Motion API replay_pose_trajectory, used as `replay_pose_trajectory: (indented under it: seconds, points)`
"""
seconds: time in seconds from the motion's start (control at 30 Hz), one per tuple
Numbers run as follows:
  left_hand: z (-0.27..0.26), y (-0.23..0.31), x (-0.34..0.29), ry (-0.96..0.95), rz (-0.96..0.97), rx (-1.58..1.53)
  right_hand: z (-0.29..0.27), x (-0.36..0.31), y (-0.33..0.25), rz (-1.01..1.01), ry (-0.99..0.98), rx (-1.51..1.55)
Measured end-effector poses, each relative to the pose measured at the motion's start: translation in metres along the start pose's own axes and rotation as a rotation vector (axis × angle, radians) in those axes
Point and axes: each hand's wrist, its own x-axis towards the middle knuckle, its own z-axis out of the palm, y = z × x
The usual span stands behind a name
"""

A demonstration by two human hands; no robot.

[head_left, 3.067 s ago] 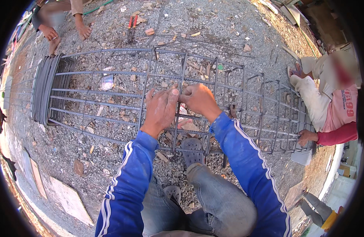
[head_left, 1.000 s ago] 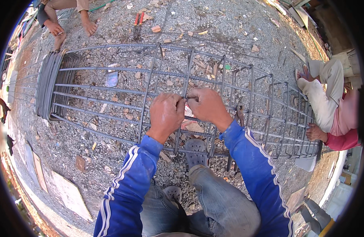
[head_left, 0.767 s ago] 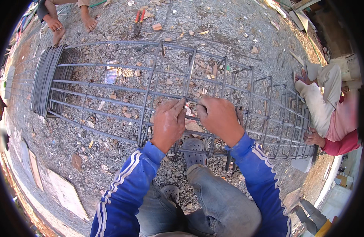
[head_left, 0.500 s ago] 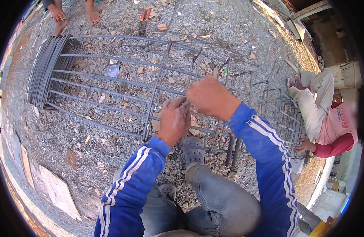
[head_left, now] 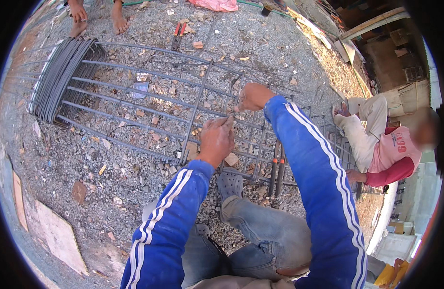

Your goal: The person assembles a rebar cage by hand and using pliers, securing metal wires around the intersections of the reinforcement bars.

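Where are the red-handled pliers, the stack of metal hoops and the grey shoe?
red-handled pliers (head_left: pixel 178 33): head view, on the handles.
stack of metal hoops (head_left: pixel 60 77): head view, upper side.
grey shoe (head_left: pixel 230 185): head view, toe top.

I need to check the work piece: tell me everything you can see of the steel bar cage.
The steel bar cage lies on its side on gravel: long grey bars run through rectangular stirrups, with a dense bundle of stirrups at its left end. The left hand rests on a bar at a crossing; the right hand pinches something thin just above.

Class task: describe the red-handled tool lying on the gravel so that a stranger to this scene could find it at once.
Start at the long rebar cage lying across the gravel, then look past its far side, towards a person's bare feet. The red-handled tool lies there alone, the only bright red thing among grey stones.
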Motion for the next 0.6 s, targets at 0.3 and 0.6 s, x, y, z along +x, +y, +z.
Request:
replay_pose_trajectory:
  seconds: [0.3, 0.6]
  points:
    - [0.004, 0.0, -0.004, 0.016, 0.035, 0.064, 0.059, -0.077, -0.036, 0.025, 0.307, 0.263]
    - [0.001, 0.002, 0.008, -0.052, -0.078, -0.033, 0.053, -0.178, 0.006, 0.137, 0.903, 0.289]
